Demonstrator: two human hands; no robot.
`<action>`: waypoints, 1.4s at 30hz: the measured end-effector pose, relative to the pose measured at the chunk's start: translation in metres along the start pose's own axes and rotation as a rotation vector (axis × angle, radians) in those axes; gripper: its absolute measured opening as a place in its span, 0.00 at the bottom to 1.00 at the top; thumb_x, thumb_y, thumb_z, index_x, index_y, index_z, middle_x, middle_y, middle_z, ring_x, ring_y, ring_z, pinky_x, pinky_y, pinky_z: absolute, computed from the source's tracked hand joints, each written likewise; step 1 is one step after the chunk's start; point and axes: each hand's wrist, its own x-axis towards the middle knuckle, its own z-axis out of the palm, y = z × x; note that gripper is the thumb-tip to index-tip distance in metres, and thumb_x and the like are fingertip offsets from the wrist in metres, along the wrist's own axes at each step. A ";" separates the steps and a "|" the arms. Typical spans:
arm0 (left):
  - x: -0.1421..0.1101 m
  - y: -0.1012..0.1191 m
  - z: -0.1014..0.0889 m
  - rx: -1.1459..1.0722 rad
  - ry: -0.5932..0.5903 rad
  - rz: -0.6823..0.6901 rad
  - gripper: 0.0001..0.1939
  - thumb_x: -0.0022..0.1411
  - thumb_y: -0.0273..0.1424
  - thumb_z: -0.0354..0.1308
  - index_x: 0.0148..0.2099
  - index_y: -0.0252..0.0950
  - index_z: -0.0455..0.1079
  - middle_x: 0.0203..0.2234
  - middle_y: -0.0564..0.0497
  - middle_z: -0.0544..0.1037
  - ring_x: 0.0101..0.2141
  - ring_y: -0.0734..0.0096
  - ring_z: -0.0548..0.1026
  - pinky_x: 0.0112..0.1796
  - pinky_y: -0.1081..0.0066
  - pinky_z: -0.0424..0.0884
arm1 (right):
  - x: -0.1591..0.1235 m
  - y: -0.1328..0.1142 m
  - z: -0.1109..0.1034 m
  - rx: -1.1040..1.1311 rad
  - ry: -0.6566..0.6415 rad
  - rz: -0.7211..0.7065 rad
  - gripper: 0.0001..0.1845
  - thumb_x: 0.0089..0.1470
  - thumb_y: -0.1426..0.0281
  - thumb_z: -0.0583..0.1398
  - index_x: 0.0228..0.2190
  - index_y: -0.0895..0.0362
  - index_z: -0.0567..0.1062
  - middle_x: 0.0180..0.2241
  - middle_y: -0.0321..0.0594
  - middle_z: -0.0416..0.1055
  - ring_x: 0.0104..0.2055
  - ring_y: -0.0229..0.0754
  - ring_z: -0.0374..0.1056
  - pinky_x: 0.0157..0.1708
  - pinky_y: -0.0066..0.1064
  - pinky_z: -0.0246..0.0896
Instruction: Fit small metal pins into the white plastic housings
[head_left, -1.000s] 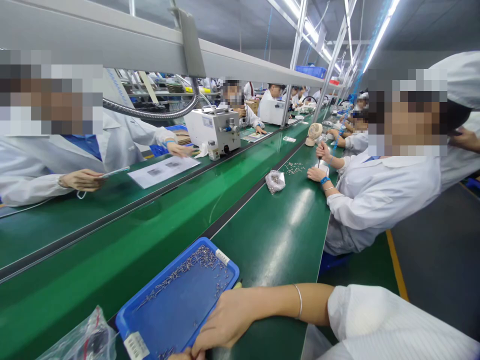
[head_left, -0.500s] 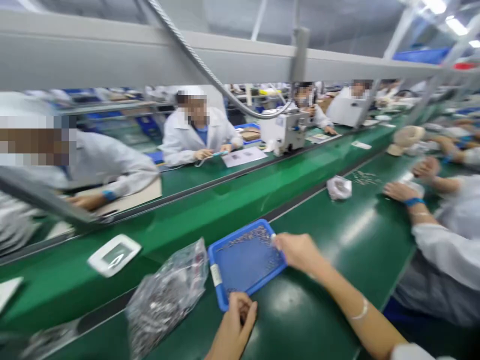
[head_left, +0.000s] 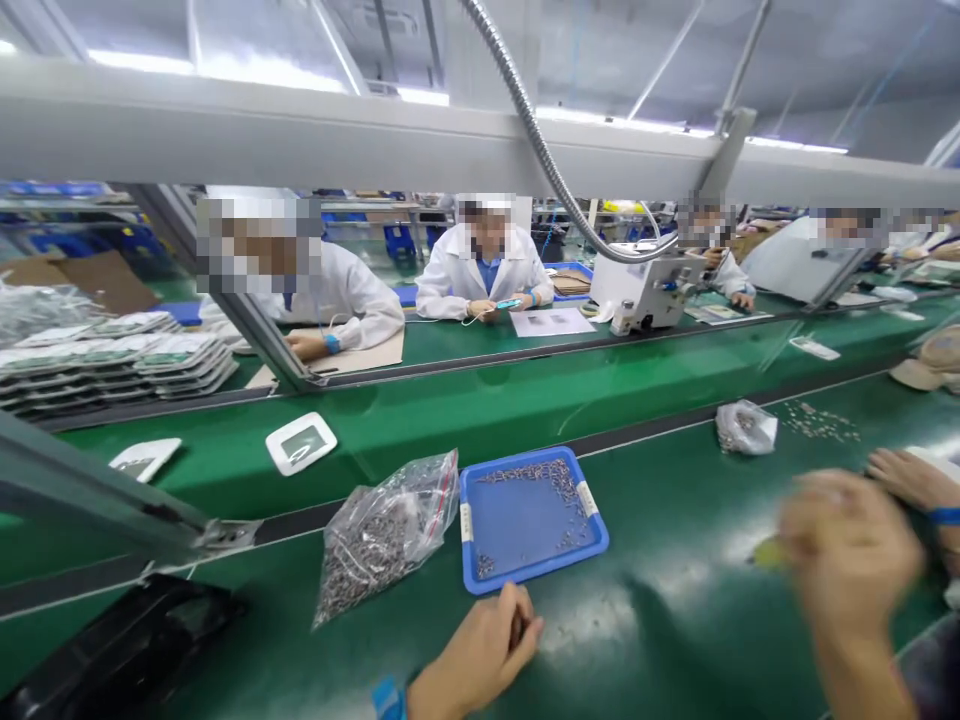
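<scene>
My left hand (head_left: 480, 650) rests at the near edge of a blue tray (head_left: 470, 570), fingers curled together; whatever they hold, if anything, is hidden. Small metal parts (head_left: 559, 475) lie along the tray's far and right sides, with a little heap in its near left corner. Off to the right, my right hand (head_left: 847, 560) is raised over the green table and smeared by motion. Its fingers are closed around a yellow-green tool (head_left: 766, 552), too blurred to name. Left of the tray lies a clear zip bag (head_left: 375, 540) full of similar small parts.
A black object (head_left: 127, 640) sits at the lower left. White frames (head_left: 301, 443) lie on the green strip beyond. Farther right are a small bag (head_left: 746, 428), scattered parts (head_left: 821, 422) and a co-worker's hand (head_left: 911, 478). Across the line, people in white coats work under a metal beam.
My right hand has let go of the tray's right edge and moved right, now with the yellow-green tool. My left hand stays by the tray's near edge. The view has turned left.
</scene>
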 end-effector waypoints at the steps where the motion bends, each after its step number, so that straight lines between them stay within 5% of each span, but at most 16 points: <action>1: -0.002 -0.001 0.001 0.057 0.004 0.041 0.10 0.72 0.39 0.44 0.39 0.40 0.58 0.28 0.51 0.74 0.25 0.70 0.70 0.29 0.70 0.61 | -0.036 -0.017 0.018 0.020 -0.306 -0.222 0.06 0.61 0.63 0.56 0.39 0.48 0.72 0.27 0.39 0.73 0.20 0.41 0.66 0.18 0.30 0.59; 2: -0.005 -0.003 0.002 0.102 0.008 0.077 0.10 0.73 0.39 0.44 0.40 0.40 0.59 0.29 0.51 0.76 0.26 0.69 0.72 0.29 0.70 0.62 | -0.071 -0.033 0.037 0.073 -0.534 -0.451 0.08 0.63 0.68 0.52 0.41 0.49 0.71 0.26 0.37 0.74 0.20 0.40 0.68 0.19 0.28 0.59; 3: -0.008 -0.004 0.002 0.128 0.014 0.103 0.11 0.73 0.40 0.44 0.42 0.40 0.60 0.30 0.50 0.77 0.27 0.68 0.73 0.30 0.69 0.63 | -0.102 -0.046 0.055 0.121 -0.620 -0.552 0.09 0.63 0.69 0.51 0.39 0.49 0.71 0.24 0.33 0.73 0.20 0.39 0.69 0.20 0.27 0.58; 5: -0.013 -0.007 0.000 0.121 0.015 0.121 0.13 0.74 0.42 0.42 0.47 0.39 0.61 0.31 0.49 0.78 0.28 0.66 0.75 0.31 0.69 0.65 | -0.148 -0.063 0.082 0.146 -0.813 -0.635 0.10 0.64 0.74 0.48 0.39 0.52 0.68 0.24 0.31 0.73 0.22 0.37 0.71 0.22 0.27 0.55; 8: -0.015 -0.010 -0.003 0.042 -0.017 0.084 0.17 0.74 0.44 0.40 0.49 0.38 0.61 0.30 0.48 0.78 0.28 0.65 0.76 0.31 0.69 0.67 | -0.173 -0.064 0.097 0.084 -0.946 -0.671 0.11 0.63 0.77 0.46 0.38 0.55 0.66 0.24 0.31 0.73 0.22 0.37 0.71 0.22 0.30 0.49; 16: -0.012 -0.003 -0.009 0.016 -0.078 -0.073 0.22 0.74 0.45 0.33 0.45 0.38 0.62 0.31 0.48 0.77 0.30 0.64 0.75 0.35 0.68 0.67 | -0.171 -0.042 0.093 0.185 -0.820 -0.798 0.12 0.68 0.73 0.44 0.39 0.55 0.65 0.26 0.33 0.74 0.22 0.36 0.69 0.24 0.30 0.49; 24: -0.015 -0.004 -0.009 0.073 -0.070 -0.051 0.24 0.74 0.44 0.26 0.38 0.41 0.59 0.26 0.52 0.72 0.27 0.68 0.73 0.34 0.70 0.66 | -0.172 -0.042 0.095 0.180 -0.764 -0.916 0.12 0.70 0.70 0.45 0.39 0.56 0.68 0.24 0.32 0.73 0.22 0.35 0.68 0.25 0.30 0.50; 42: -0.010 -0.002 -0.006 0.222 -0.015 0.105 0.11 0.71 0.28 0.39 0.37 0.40 0.61 0.23 0.56 0.74 0.21 0.72 0.74 0.26 0.72 0.59 | -0.178 -0.049 0.065 -0.091 -0.757 -0.871 0.10 0.63 0.74 0.48 0.32 0.54 0.66 0.21 0.28 0.68 0.20 0.36 0.67 0.22 0.32 0.48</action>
